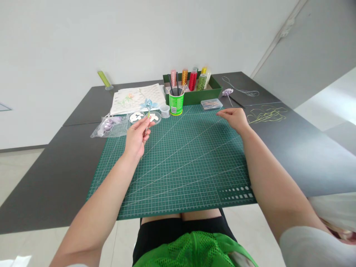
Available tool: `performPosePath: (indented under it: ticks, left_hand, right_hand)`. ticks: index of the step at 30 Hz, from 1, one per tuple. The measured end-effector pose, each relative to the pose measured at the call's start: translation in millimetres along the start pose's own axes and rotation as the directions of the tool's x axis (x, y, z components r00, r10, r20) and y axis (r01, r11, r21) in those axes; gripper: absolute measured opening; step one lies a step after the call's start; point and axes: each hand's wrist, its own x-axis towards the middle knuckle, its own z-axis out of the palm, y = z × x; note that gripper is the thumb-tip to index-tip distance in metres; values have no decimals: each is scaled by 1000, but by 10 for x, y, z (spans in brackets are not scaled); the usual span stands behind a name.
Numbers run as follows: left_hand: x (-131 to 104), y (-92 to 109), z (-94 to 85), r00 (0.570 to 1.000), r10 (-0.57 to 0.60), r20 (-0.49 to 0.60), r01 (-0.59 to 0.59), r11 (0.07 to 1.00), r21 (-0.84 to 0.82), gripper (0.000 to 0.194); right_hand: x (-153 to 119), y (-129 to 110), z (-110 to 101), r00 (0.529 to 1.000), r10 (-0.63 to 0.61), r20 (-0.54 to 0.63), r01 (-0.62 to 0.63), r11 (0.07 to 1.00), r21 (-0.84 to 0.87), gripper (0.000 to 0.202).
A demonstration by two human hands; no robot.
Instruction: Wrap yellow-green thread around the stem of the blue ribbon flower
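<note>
My left hand (137, 138) pinches the stem of a blue flower (149, 104) and holds it upright over the left part of the green cutting mat (180, 159). Behind its fingers are two round dishes with white pieces, the left dish (136, 117) and the right dish (154, 117). Over the mat's right side, my right hand (235, 118) has its thumb and fingers pressed together; a thread between them, if there is one, is too fine to see. Near that hand lies a flat clear case (211, 104).
A green box (191, 97) of thread spools stands at the back behind a green cup (176, 102) with sticks. Patterned sheets (119, 100) and a plastic bag (111, 127) lie left. Yellow-green threads (267, 114) and a purple flower (227, 92) lie right.
</note>
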Motion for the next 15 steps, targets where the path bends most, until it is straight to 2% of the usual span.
performPosePath:
  ticks: [4,7,10,15]
  left_hand:
    - [55,26,-51,999,20,-49,-22,999,-37,23]
    - [63,21,-65,998,25,-53,-27,999,-40,25]
    - [44,10,-53,999,49,-23,-49,999,-8,26]
    - [-11,-7,1,996,86,6,-86,995,58,27]
  right_hand:
    - [41,69,-156,998,44,-45,-46,998,-42,17]
    - [52,113,-304,978,144,-152,-172,966,-192,15]
    - [34,168,-471,910,247,-333,-352,885,-306,21]
    - [9,248,-636,759,325,-565,-563,762,-319,34]
